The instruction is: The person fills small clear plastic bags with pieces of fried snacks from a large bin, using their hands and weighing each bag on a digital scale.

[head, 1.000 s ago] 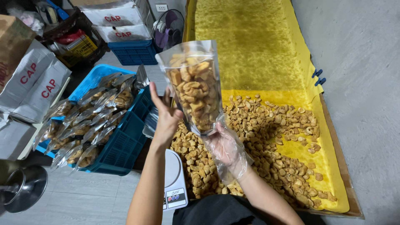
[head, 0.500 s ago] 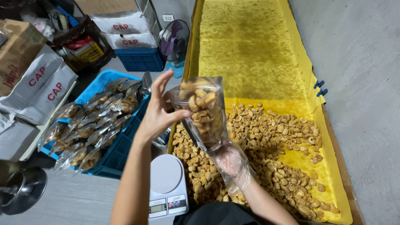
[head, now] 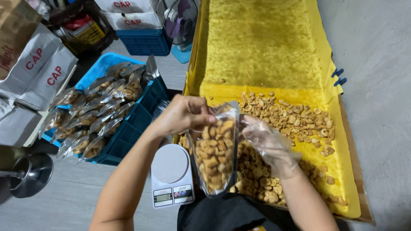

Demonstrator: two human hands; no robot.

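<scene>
A clear stand-up pouch (head: 213,155) filled with golden snack pieces hangs upright between my hands, just right of a small white kitchen scale (head: 172,174). My left hand (head: 183,113), bare, pinches the pouch's top left edge. My right hand (head: 269,143), in a clear plastic glove, holds the pouch's right side near the top. Beneath and to the right, loose snack pieces (head: 295,119) lie spread on a yellow sheet (head: 261,47) inside a long tray.
A blue crate (head: 128,128) at the left holds several filled pouches (head: 96,109). Cardboard boxes (head: 40,72), a second blue crate (head: 145,40) and a small fan (head: 180,21) stand at the back left. A metal bowl (head: 32,173) sits on the floor.
The pouch has come down from held high in front of me to just above the tray, beside the scale. My left hand went from an open palm to pinching its top.
</scene>
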